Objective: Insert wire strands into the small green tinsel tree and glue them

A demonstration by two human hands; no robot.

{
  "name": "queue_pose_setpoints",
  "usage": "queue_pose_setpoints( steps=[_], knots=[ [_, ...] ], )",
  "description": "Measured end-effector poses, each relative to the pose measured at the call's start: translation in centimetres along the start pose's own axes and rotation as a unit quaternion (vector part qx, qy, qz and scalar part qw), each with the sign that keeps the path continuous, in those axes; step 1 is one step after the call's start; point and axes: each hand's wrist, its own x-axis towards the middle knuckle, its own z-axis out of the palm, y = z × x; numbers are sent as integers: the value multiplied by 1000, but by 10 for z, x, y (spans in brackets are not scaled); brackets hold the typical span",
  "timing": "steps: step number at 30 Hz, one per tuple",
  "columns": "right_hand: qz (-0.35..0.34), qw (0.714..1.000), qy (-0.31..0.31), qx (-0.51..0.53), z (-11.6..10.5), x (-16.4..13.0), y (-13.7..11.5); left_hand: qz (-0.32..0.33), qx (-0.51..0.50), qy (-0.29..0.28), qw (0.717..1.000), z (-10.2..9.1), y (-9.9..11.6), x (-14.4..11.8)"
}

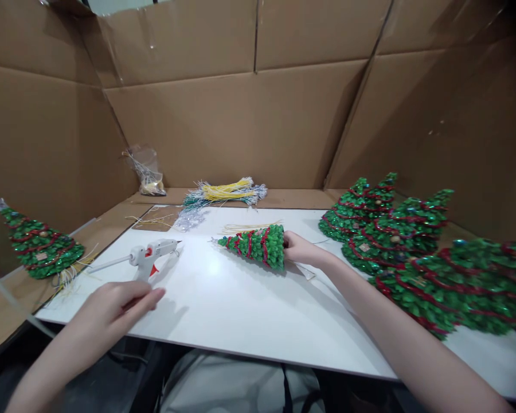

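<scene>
My right hand [303, 249] is closed at the base of a small green Christmas tree [253, 246] with red garland. The tree lies sideways over the white tabletop, its clear star tip pointing left. My left hand [116, 307] is raised over the front left of the table, thumb and forefinger together. Just behind it is a white hot glue gun [155, 252] with a red trigger, its nozzle to the right and a glue stick out of its back. The fingers overlap the handle's lower end, so I cannot tell whether they touch it.
Several decorated trees [395, 235] stand at right, another tree [43, 246] at left beside loose wires [71, 275]. Yellow, white and green wire bundles [226, 192] lie at the back, near a plastic bag [148, 172]. Cardboard walls [223, 126] enclose the white table [223, 310].
</scene>
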Motion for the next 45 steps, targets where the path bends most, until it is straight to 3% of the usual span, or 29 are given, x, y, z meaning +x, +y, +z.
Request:
queue_pose_setpoints(
  steps=[6, 11, 17, 20, 26, 34, 45],
  knots=[
    [3, 1000, -10, 0, -1, 2, 7, 110, -69, 86, 988, 10, 61, 60],
    [-11, 1000, 0, 16, -1, 3, 10, 169, -102, 151, 969, 19, 94, 109],
    [-15, 1000, -7, 23, -1, 2, 6, 258, -141, 190, 937, 45, 98, 156],
    [-12, 1000, -11, 16, -2, 2, 7, 252, -222, 156, 929, 62, 89, 171],
    [-2, 1000, 0, 24, -1, 2, 5, 211, -328, 83, 917, 82, 80, 176],
    [0, 1000, 1, 14, -1, 1, 3, 208, -412, 31, 887, 88, 77, 177],
    [1, 1000, -5, 3, -2, 2, 8, 199, -356, 56, 911, 88, 79, 170]
  ],
)
